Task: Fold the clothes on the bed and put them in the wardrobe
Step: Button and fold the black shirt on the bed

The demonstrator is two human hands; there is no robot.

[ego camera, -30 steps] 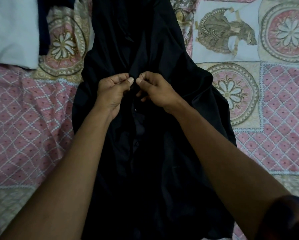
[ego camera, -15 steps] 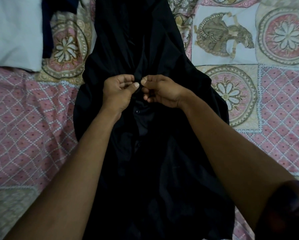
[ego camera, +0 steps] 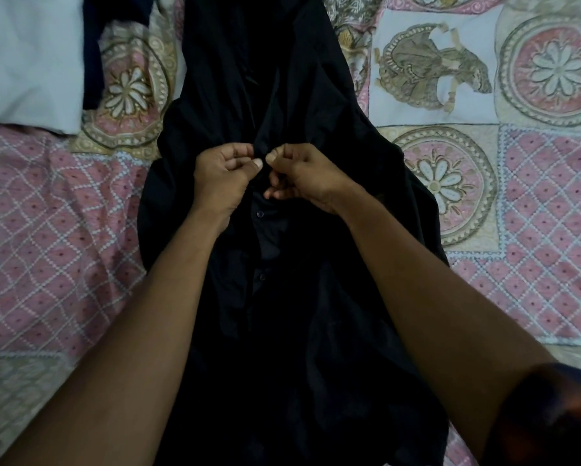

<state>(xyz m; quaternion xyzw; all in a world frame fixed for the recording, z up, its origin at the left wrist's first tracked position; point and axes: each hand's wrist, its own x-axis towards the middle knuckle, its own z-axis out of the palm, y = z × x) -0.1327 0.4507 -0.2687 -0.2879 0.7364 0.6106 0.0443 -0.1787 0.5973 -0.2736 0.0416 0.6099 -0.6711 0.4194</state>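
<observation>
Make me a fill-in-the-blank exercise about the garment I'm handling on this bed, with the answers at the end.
1. The shirt spread on the patterned bedspread is ____ in colour.
2. The left hand and right hand pinch the shirt's front, just above a small round ____ on the placket.
3. The white cloth lies at the view's upper ____ corner.

Missing words: black; button; left.

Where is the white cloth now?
In the head view's upper left corner, the white cloth lies on the patterned quilt, left of the black buttoned shirt.
</observation>
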